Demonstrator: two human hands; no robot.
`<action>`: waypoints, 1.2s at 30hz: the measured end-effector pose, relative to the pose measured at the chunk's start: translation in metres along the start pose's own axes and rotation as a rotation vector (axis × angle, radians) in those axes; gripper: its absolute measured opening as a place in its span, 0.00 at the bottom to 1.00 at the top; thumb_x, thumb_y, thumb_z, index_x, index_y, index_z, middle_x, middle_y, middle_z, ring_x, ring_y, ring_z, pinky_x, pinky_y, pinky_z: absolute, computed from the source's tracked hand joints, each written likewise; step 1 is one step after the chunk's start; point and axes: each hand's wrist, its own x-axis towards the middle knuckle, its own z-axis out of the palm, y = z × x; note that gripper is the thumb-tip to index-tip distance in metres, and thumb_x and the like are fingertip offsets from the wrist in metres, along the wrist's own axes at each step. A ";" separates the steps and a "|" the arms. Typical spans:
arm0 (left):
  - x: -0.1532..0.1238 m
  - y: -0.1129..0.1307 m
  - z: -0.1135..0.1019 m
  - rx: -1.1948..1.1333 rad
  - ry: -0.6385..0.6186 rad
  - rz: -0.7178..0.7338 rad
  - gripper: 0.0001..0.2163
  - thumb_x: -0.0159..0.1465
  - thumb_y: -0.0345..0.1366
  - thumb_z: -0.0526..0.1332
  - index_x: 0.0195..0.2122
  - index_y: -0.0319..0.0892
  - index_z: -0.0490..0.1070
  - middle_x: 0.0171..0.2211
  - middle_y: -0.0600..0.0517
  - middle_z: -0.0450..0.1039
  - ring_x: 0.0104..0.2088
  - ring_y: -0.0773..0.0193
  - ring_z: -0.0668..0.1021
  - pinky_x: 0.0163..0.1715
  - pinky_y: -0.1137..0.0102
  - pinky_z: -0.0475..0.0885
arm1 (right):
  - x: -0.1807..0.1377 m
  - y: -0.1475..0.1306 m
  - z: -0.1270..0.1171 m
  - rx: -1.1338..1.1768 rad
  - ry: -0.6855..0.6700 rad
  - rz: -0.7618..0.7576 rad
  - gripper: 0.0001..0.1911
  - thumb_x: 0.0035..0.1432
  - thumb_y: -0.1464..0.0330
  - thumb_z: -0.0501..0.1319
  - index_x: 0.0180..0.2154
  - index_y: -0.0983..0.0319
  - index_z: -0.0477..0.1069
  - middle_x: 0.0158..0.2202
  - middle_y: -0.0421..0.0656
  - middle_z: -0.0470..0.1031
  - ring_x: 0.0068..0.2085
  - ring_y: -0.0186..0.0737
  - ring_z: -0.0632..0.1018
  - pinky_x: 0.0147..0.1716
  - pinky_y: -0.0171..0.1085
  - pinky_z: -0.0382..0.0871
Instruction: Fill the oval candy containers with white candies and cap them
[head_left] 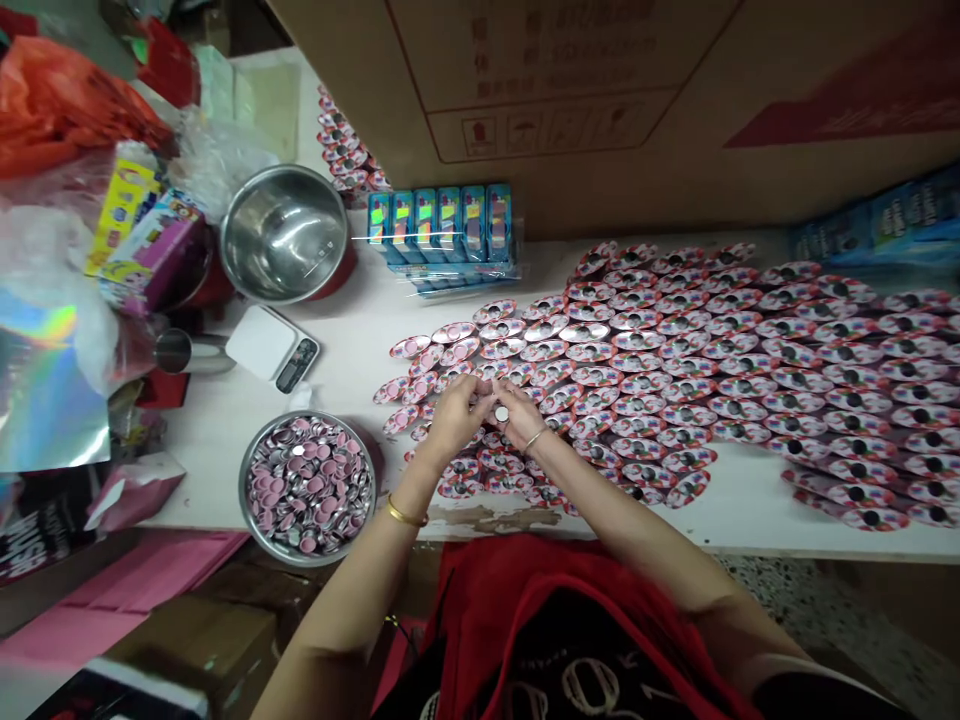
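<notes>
My left hand [457,414] and my right hand [521,422] meet over the near left part of the rows, with thumbs and fingertips pinched together. A small round pale cap [502,413] shows against the fingers of my right hand. What my left fingertips pinch is too small to make out. Beneath and around both hands stand many oval-topped, red-and-white patterned containers [637,362], packed in rows. Dark round spots mark many of their tops, while pink rounds show on several at the left end. Left of my hands, a steel bowl [245,490] holds a heap of small pink and silver caps.
An empty steel pot [279,290], a white scale [259,345] and a metal cup [174,350] stand to the left. Blue packs [448,225] sit before a large cardboard box [540,130]. Bags and boxes crowd the far left; the table edge [750,552] runs nearby.
</notes>
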 end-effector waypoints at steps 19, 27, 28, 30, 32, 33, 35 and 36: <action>0.042 -0.047 -0.021 0.386 -0.053 -0.692 0.10 0.56 0.45 0.61 0.31 0.44 0.71 0.33 0.46 0.77 0.37 0.55 0.77 0.36 0.66 0.68 | -0.002 0.002 0.005 -0.080 -0.073 0.062 0.20 0.50 0.53 0.67 0.34 0.63 0.70 0.26 0.41 0.72 0.22 0.31 0.70 0.16 0.28 0.59; 0.054 -0.045 -0.030 0.559 -0.185 -0.667 0.19 0.57 0.53 0.61 0.37 0.42 0.75 0.41 0.39 0.76 0.44 0.46 0.77 0.40 0.61 0.69 | -0.007 0.006 0.001 -0.068 -0.039 0.063 0.15 0.53 0.58 0.63 0.35 0.63 0.70 0.27 0.42 0.72 0.23 0.32 0.70 0.17 0.29 0.59; 0.049 -0.041 -0.031 0.555 -0.147 -0.633 0.19 0.58 0.52 0.60 0.38 0.41 0.74 0.40 0.39 0.76 0.44 0.47 0.77 0.40 0.61 0.69 | -0.008 0.006 0.001 -0.071 -0.027 0.063 0.15 0.54 0.58 0.62 0.35 0.63 0.70 0.27 0.42 0.72 0.22 0.32 0.70 0.17 0.29 0.59; 0.034 -0.033 -0.030 0.483 -0.060 -0.479 0.18 0.60 0.50 0.59 0.42 0.41 0.72 0.39 0.42 0.75 0.41 0.51 0.76 0.40 0.63 0.69 | -0.009 0.006 0.001 -0.078 -0.002 0.064 0.15 0.55 0.57 0.61 0.35 0.63 0.70 0.26 0.42 0.72 0.22 0.32 0.70 0.17 0.29 0.59; 0.013 -0.024 -0.025 0.346 -0.041 -0.209 0.17 0.62 0.46 0.58 0.47 0.42 0.70 0.40 0.45 0.74 0.42 0.56 0.75 0.42 0.65 0.69 | -0.011 0.008 0.000 -0.091 0.013 0.070 0.15 0.55 0.57 0.60 0.34 0.63 0.70 0.26 0.42 0.71 0.22 0.32 0.70 0.16 0.29 0.58; 0.001 -0.020 -0.021 0.286 -0.057 -0.075 0.16 0.62 0.44 0.58 0.49 0.43 0.69 0.42 0.46 0.73 0.42 0.58 0.75 0.43 0.66 0.69 | -0.012 0.010 -0.001 -0.099 0.018 0.073 0.15 0.55 0.57 0.60 0.33 0.63 0.70 0.26 0.41 0.71 0.21 0.32 0.69 0.16 0.29 0.58; -0.023 -0.014 -0.012 0.235 -0.082 0.085 0.14 0.63 0.39 0.58 0.49 0.45 0.70 0.43 0.47 0.71 0.43 0.60 0.73 0.44 0.67 0.68 | -0.016 0.017 -0.001 -0.115 0.028 0.069 0.15 0.54 0.56 0.62 0.29 0.62 0.68 0.23 0.39 0.68 0.20 0.31 0.67 0.15 0.29 0.58; -0.033 -0.012 -0.006 0.243 -0.073 0.100 0.12 0.63 0.36 0.57 0.47 0.45 0.71 0.42 0.47 0.70 0.42 0.60 0.73 0.43 0.67 0.68 | -0.018 0.021 0.000 -0.123 0.033 0.066 0.16 0.54 0.56 0.63 0.27 0.62 0.66 0.22 0.38 0.66 0.19 0.30 0.66 0.15 0.29 0.57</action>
